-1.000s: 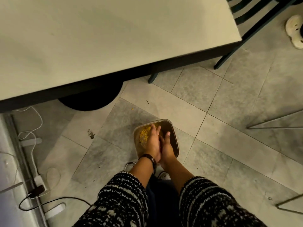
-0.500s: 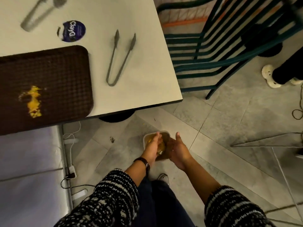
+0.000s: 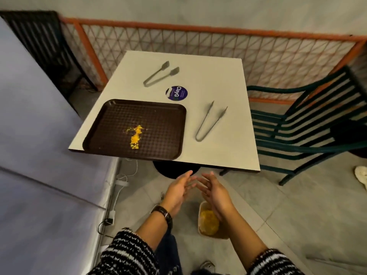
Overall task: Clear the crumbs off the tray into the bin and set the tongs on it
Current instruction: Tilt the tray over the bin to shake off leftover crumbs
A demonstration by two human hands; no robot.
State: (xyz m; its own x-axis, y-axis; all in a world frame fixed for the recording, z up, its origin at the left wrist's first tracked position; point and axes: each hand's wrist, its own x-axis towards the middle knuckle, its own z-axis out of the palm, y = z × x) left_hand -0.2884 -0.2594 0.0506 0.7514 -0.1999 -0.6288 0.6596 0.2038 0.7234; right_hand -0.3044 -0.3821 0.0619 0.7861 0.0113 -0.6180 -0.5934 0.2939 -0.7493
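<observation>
**Both hands empty below the near table edge; crumbs on the tray.**
The left hand (image 3: 178, 192) and right hand (image 3: 215, 193) face palm to palm over the floor (image 3: 297, 215), their fingers straight, spread and holding nothing; motion blur hides whether the tips meet. The brown tray (image 3: 158, 120) lies at the near left of the white table (image 3: 218, 76) and carries yellow crumbs (image 3: 135, 136) near its middle. The slim tongs (image 3: 198, 139) lie on the table just right of the tray, and the flat-tipped tongs (image 3: 148, 82) lie beyond it. The bin (image 3: 220, 235), holding yellow scraps, stands on the floor under the right wrist.
</observation>
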